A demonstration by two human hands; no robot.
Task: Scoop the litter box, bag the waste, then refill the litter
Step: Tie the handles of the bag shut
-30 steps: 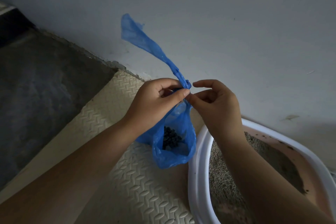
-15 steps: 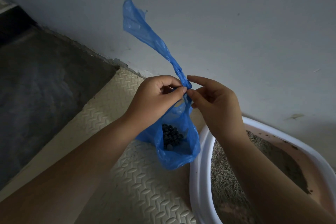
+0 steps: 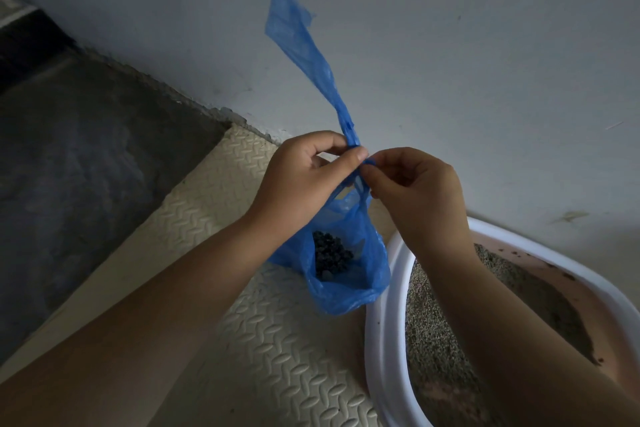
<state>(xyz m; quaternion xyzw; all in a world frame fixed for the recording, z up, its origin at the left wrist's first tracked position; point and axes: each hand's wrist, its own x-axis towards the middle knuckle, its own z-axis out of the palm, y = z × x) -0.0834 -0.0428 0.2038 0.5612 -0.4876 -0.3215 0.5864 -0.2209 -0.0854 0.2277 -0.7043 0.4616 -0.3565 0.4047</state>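
A pale wall [image 3: 450, 45] is filling the whole back of the scene, meeting a dark grey floor [image 3: 86, 166] on the left. A cream mat [image 3: 284, 340] with a herringbone pattern is lying against the foot of the wall and running toward the person. At the right, the box [image 3: 384, 322], white-rimmed and rounded, is sitting on the mat close to the wall. Grey litter [image 3: 443, 340] is lying unevenly in it, leaving some bare pinkish bottom showing on the far side.

Just left of the box rim, the blue bag [image 3: 346, 281] is hanging over the mat, its belly sagging and its loose end [image 3: 301, 42] sticking up in a twisted strip in front of the wall. Both bare forearms are reaching in from below. The left hand [image 3: 304, 184] is pinching the bag's twisted neck between thumb and curled fingers. The right hand [image 3: 419, 191] is meeting it there, fingertips nipping a thin strand of the blue plastic, the two hands almost touching. A dark clump of waste [image 3: 330, 255] is showing through the bag's side, low down.
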